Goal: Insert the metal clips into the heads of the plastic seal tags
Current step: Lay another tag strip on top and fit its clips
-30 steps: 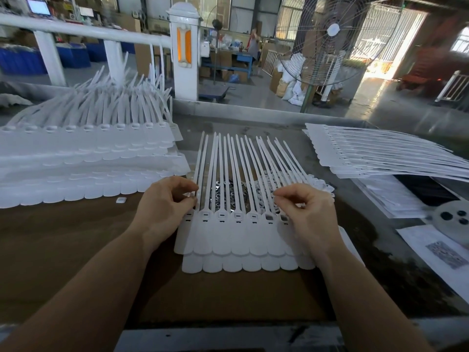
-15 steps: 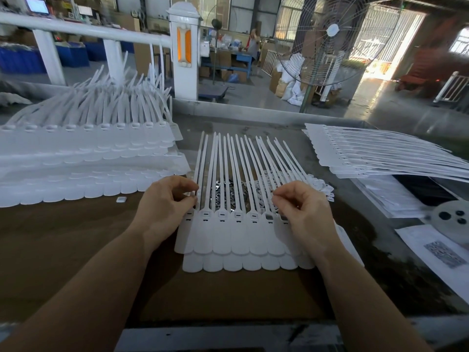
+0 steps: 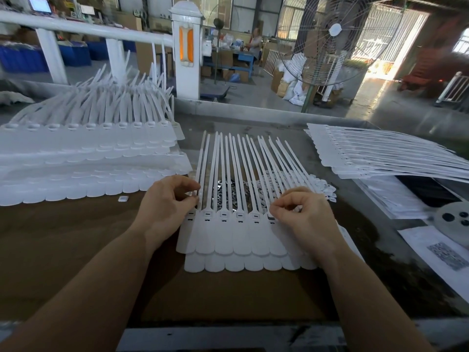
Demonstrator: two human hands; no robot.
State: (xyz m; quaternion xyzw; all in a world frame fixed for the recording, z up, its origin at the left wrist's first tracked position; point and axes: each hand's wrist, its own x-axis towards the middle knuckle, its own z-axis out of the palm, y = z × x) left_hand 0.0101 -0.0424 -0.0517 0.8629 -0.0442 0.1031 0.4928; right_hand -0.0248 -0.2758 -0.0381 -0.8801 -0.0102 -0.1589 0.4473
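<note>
Flat white plastic seal tags (image 3: 229, 240), left hand (image 3: 165, 209) pinching strap, right hand (image 3: 302, 219) pinching something unseen.

Right hand (image 3: 303, 217) shifted slightly left along seal tags (image 3: 229, 233)

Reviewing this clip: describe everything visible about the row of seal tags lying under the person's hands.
The row of seal tags is white, plastic-looking, and lies flat on the brown table. Rounded flag ends point toward the person, overlapping a second layer beneath. Each head shows small dark slots; long thin straps fan away over a pile of metal clips. The left hand touches the leftmost straps; the right hand pinches at a head on the right.
</note>
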